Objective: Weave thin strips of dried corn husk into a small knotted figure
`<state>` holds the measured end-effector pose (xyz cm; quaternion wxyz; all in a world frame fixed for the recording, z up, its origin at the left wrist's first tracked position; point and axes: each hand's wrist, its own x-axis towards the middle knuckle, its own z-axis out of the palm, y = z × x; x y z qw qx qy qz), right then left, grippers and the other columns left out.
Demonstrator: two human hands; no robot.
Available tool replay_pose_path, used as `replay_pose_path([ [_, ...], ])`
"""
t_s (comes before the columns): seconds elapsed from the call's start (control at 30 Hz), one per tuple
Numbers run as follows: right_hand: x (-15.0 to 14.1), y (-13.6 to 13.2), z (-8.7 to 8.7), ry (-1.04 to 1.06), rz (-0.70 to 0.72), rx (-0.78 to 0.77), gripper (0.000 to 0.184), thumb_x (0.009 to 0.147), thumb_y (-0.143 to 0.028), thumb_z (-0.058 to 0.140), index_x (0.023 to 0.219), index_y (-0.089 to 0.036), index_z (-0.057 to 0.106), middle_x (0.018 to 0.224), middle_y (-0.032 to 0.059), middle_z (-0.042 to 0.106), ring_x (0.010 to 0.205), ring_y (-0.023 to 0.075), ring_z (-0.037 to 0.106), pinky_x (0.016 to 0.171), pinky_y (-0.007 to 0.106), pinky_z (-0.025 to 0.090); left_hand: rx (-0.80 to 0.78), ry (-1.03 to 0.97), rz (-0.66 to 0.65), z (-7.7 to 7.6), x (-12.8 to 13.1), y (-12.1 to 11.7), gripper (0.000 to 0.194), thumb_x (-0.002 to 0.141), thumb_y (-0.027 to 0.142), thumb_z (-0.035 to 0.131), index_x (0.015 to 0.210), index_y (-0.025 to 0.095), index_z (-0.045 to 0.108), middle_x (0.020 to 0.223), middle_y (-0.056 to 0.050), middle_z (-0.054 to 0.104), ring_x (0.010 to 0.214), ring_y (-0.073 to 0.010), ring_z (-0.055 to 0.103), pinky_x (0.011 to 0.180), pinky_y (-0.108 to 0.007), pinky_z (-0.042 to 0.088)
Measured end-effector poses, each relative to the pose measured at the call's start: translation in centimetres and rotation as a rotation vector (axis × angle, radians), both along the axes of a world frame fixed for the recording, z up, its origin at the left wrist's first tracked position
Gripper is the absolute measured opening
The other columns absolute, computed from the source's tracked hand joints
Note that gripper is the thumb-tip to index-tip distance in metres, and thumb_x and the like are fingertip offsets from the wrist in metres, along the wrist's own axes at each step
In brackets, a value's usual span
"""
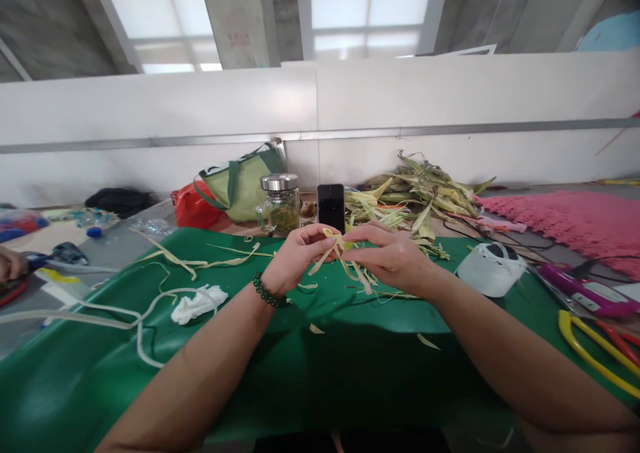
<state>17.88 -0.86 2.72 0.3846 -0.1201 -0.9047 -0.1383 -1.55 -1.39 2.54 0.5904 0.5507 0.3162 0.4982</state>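
Note:
My left hand [305, 249], with a dark green bead bracelet [269, 291] at the wrist, pinches a small piece of pale corn husk strips [336, 241] between thumb and fingers. From the other side my right hand [387, 253] has its thumb and fingertips closed on the same husk piece. Loose strip ends hang below both hands. Under them lies a green mat [320, 373] with husk scraps [316, 329] scattered on it. Just behind the hands a dark phone [331, 206] stands upright.
A glass jar [283, 213] and a green bag [240, 179] stand behind on the left; a husk pile [425, 186] lies behind on the right. White tissue [199, 304] and a white cable [139, 339] are at left. At right are a white container [491, 271], a purple tool [585, 289] and yellow-handled scissors [575, 346]. Another person's hand [11, 265] shows far left.

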Motion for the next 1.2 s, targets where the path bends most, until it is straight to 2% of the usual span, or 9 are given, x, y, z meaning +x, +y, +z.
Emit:
replay_pose_path([
  [0.3, -0.3, 0.0, -0.2, 0.089, 0.063, -0.093, 0.023, 0.089, -0.009, 0.044, 0.093, -0.020, 0.064, 0.091, 0.0070, 0.068, 0.083, 0.0137, 0.062, 0.071, 0.025, 0.052, -0.048, 0.066, 0.001, 0.3, 0.0, -0.1, 0.028, 0.062, 0.031, 0.078, 0.080, 0.013, 0.068, 0.069, -0.001, 0.066, 0.060, -0.0093, 0.062, 0.061, -0.021, 0.051],
  [0.43, -0.7, -0.2, -0.6, 0.146, -0.080, -0.159, 0.009, 0.085, -0.021, 0.056, 0.093, -0.019, 0.061, 0.083, 0.0041, 0.069, 0.073, 0.0130, 0.064, 0.065, 0.023, 0.051, -0.018, 0.130, 0.019, 0.1, 0.3, -0.2, 0.023, 0.063, 0.029, 0.076, 0.076, 0.012, 0.068, 0.067, 0.000, 0.066, 0.058, -0.0082, 0.060, 0.059, -0.020, 0.051],
  [0.63, -0.6, 0.0, -1.3, 0.400, -0.300, -0.376, 0.011, 0.082, -0.030, 0.060, 0.085, -0.020, 0.058, 0.056, -0.0040, 0.062, 0.047, 0.0102, 0.057, 0.047, 0.020, 0.044, -0.025, 0.198, 0.002, 0.0, 0.5, -0.4, 0.021, 0.061, 0.024, 0.077, 0.075, 0.012, 0.068, 0.064, 0.000, 0.066, 0.058, -0.0084, 0.060, 0.057, -0.019, 0.051],
  [0.73, -0.1, -0.2, -0.8, 0.413, -0.267, -0.214, 0.010, 0.082, -0.027, 0.060, 0.091, -0.021, 0.060, 0.067, -0.0011, 0.066, 0.053, 0.0110, 0.059, 0.051, 0.021, 0.045, -0.068, 0.132, 0.061, 0.1, 0.3, -0.1, 0.024, 0.058, 0.024, 0.078, 0.076, 0.012, 0.068, 0.065, 0.000, 0.066, 0.057, -0.0079, 0.060, 0.057, -0.019, 0.051],
  [0.83, -0.1, -0.6, -0.1, 0.144, -0.168, 0.066, 0.020, 0.083, -0.014, 0.053, 0.098, -0.023, 0.064, 0.091, 0.0044, 0.068, 0.075, 0.0147, 0.062, 0.068, 0.026, 0.048, -0.093, 0.080, 0.090, 0.2, 0.1, 0.1, 0.024, 0.057, 0.023, 0.080, 0.074, 0.012, 0.067, 0.063, 0.001, 0.064, 0.053, -0.0064, 0.059, 0.055, -0.017, 0.050],
  [0.9, -0.3, -0.7, 0.0, 0.003, -0.169, 0.196, 0.024, 0.084, -0.010, 0.050, 0.093, -0.024, 0.067, 0.092, 0.0054, 0.068, 0.080, 0.0168, 0.059, 0.070, 0.029, 0.046, -0.089, 0.070, 0.090, 0.2, 0.1, 0.2, 0.023, 0.056, 0.023, 0.080, 0.073, 0.012, 0.068, 0.063, 0.002, 0.063, 0.053, -0.0059, 0.058, 0.054, -0.017, 0.049],
  [1.0, -0.6, -0.6, -0.2, -0.022, -0.219, 0.256, 0.022, 0.086, -0.012, 0.051, 0.086, -0.025, 0.069, 0.082, 0.0033, 0.068, 0.072, 0.0152, 0.056, 0.066, 0.029, 0.042, -0.044, 0.096, 0.090, 0.1, 0.3, 0.0, 0.024, 0.057, 0.024, 0.079, 0.075, 0.012, 0.069, 0.066, 0.001, 0.064, 0.055, -0.0071, 0.058, 0.055, -0.018, 0.049],
  [1.1, -0.8, -0.3, -0.5, 0.004, -0.163, 0.120, 0.020, 0.089, -0.017, 0.050, 0.084, -0.022, 0.068, 0.082, 0.0028, 0.068, 0.074, 0.0136, 0.058, 0.068, 0.027, 0.043, 0.021, 0.134, 0.093, 0.0, 0.5, -0.3, 0.023, 0.059, 0.026, 0.078, 0.076, 0.013, 0.069, 0.068, -0.001, 0.066, 0.059, -0.0095, 0.059, 0.057, -0.021, 0.049],
  [1.2, -1.0, -0.2, -0.6, 0.110, -0.098, -0.226, 0.019, 0.089, -0.023, 0.050, 0.081, -0.018, 0.067, 0.078, 0.0038, 0.066, 0.070, 0.0121, 0.058, 0.064, 0.023, 0.044, 0.078, 0.179, 0.093, 0.0, 0.6, -0.5, 0.023, 0.060, 0.027, 0.078, 0.076, 0.013, 0.069, 0.067, -0.001, 0.067, 0.062, -0.0129, 0.062, 0.059, -0.023, 0.050],
])
